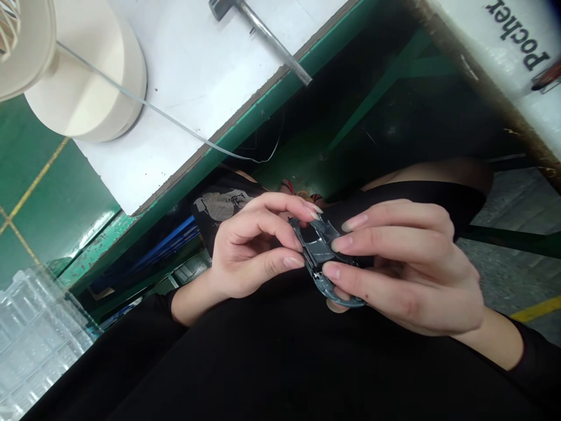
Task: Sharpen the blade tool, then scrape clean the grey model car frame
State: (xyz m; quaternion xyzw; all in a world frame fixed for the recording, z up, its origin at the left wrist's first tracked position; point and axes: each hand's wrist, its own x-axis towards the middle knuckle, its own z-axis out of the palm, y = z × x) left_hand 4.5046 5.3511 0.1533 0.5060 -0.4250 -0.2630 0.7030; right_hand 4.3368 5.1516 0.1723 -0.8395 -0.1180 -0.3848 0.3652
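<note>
A small dark grey plastic part (319, 250), shaped like a model car body, is held above my lap between both hands. The thumb and fingers of my left hand (258, 245) pinch its left end. My right hand (407, 263) grips the other side, with several fingertips on top and the thumb beneath a rounded edge. A glossy panel and thin frame pieces show between the hands. Much of the part's right side is covered by my right fingers.
On the white-topped table (197, 76) stand a cream fan (100, 76) and a hammer (272, 41), its handle over the edge. A thin cord (175, 121) hangs off the table. Stacked clear trays (39, 345) are at lower left. A white foam box (517, 52) marked "Pocher" is at upper right.
</note>
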